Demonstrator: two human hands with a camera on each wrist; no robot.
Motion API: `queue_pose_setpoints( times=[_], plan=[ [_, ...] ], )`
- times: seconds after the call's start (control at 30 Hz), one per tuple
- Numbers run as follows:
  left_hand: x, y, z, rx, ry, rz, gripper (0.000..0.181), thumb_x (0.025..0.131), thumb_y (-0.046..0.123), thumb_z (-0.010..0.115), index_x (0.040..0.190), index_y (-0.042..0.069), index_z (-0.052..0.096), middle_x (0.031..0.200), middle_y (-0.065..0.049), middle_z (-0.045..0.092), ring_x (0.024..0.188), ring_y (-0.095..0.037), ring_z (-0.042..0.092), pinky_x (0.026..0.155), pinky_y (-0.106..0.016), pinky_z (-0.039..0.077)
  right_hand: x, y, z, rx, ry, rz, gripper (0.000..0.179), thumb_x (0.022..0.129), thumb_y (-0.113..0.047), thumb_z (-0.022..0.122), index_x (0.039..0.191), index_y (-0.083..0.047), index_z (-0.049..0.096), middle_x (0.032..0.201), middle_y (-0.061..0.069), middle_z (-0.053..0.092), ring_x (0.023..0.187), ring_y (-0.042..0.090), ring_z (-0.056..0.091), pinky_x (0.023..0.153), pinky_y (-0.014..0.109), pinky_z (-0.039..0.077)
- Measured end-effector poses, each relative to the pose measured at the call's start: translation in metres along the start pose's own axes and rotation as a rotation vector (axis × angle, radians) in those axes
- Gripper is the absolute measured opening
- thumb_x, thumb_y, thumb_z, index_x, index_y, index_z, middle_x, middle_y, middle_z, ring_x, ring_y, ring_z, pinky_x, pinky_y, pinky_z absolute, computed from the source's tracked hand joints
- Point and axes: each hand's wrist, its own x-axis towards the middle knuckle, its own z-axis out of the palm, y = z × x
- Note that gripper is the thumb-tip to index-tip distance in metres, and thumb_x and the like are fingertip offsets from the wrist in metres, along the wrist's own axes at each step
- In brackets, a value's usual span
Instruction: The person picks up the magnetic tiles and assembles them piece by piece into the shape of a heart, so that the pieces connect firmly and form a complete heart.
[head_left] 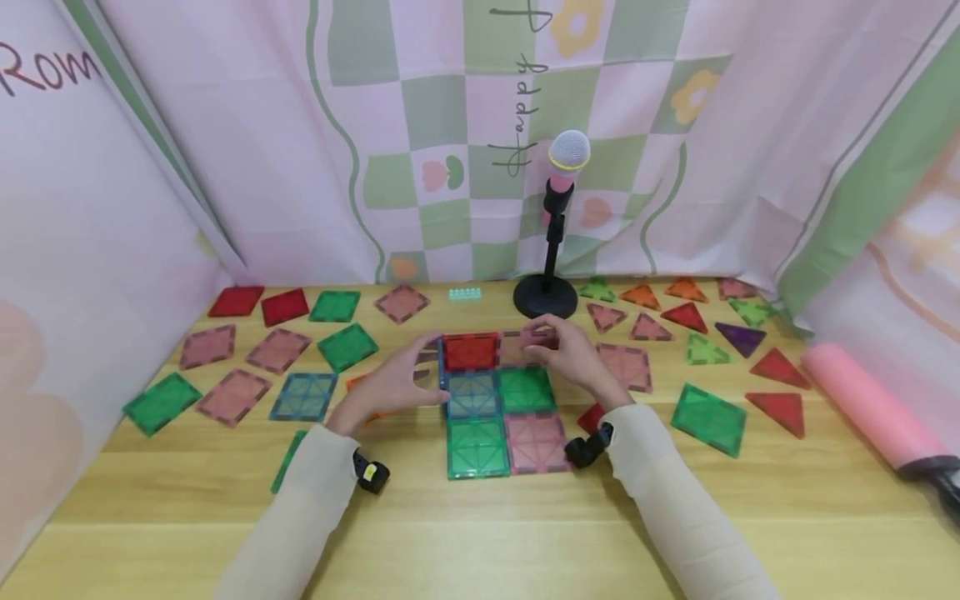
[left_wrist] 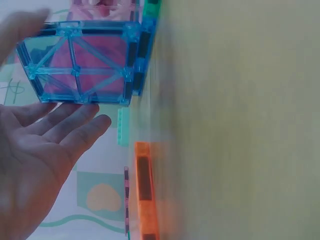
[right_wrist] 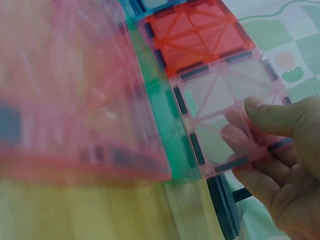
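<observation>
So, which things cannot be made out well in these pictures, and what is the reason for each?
- Orange tile: head view, mostly behind the left hand.
- Green tile by the left sleeve: head view, partly covered by that sleeve.
- Pink cylinder: head view, black end cut off by the right edge.
- Nearest pink tile: right wrist view, blurred, cut off by the left edge.

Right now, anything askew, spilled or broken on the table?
No spill or damage visible. The upright red tile and pink tile look lined up along the base's back edge. One mild oddity: a small turquoise studded piece lies behind them, unlike the loose tiles.
</observation>
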Motion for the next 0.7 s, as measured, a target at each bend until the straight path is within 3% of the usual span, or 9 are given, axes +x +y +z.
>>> queue_pose_setpoints(
  times=[0.13, 0.23, 0.37, 0.53, 0.7],
  plan=[
    [0.004, 0.000, -0.001, -0.001, -0.019, -0.001, 0.090, 0.082, 0.010, 0.073, 0.151, 0.005, 0.016, 0.156, -0.016, 0.023, 0.137, -0.036, 0.036, 0.107, -0.046, 0.037, -0.003, 0.002, -0.004, -0.069, -0.019, -0.023, 0.025, 0.089, -0.005, 0.065, 0.113, 0.002, 0.063, 0.102, 0.019, 0.069, 0.094, 0.031, 0.066, 0.080, 0.042, 0.053],
    [0.008, 0.002, -0.006, 0.055, -0.028, -0.001, 0.086, 0.084, 0.013, 0.072, 0.151, 0.007, 0.019, 0.155, -0.014, 0.026, 0.136, -0.035, 0.037, 0.106, -0.047, 0.039, -0.007, 0.002, -0.009, -0.085, -0.038, -0.021, 0.023, 0.088, -0.004, 0.065, 0.111, 0.001, 0.065, 0.100, 0.017, 0.070, 0.094, 0.031, 0.066, 0.082, 0.045, 0.052],
    [0.015, 0.003, -0.013, 0.090, -0.028, -0.001, 0.073, 0.087, 0.013, 0.068, 0.148, 0.005, 0.030, 0.148, -0.016, 0.039, 0.130, -0.034, 0.046, 0.101, -0.045, 0.044, -0.016, -0.001, -0.015, -0.110, -0.065, -0.043, 0.019, 0.088, -0.003, 0.064, 0.106, 0.001, 0.066, 0.100, 0.017, 0.070, 0.094, 0.030, 0.066, 0.082, 0.045, 0.053],
    [0.025, 0.005, -0.019, 0.144, 0.017, 0.019, 0.052, 0.088, 0.006, 0.063, 0.137, -0.003, 0.046, 0.129, -0.021, 0.056, 0.112, -0.034, 0.060, 0.090, -0.037, 0.052, -0.032, -0.008, -0.013, -0.139, -0.087, -0.047, 0.029, 0.089, -0.005, 0.063, 0.117, 0.001, 0.062, 0.102, 0.014, 0.069, 0.093, 0.027, 0.065, 0.079, 0.039, 0.053],
    [0.037, 0.003, -0.018, 0.262, 0.060, 0.046, 0.043, 0.089, 0.004, 0.060, 0.131, -0.003, 0.053, 0.124, -0.021, 0.060, 0.105, -0.031, 0.064, 0.084, -0.035, 0.054, -0.046, -0.013, -0.007, -0.159, -0.080, -0.034, 0.041, 0.086, -0.001, 0.064, 0.126, -0.001, 0.056, 0.101, 0.011, 0.068, 0.090, 0.024, 0.062, 0.076, 0.035, 0.050]
  ],
)
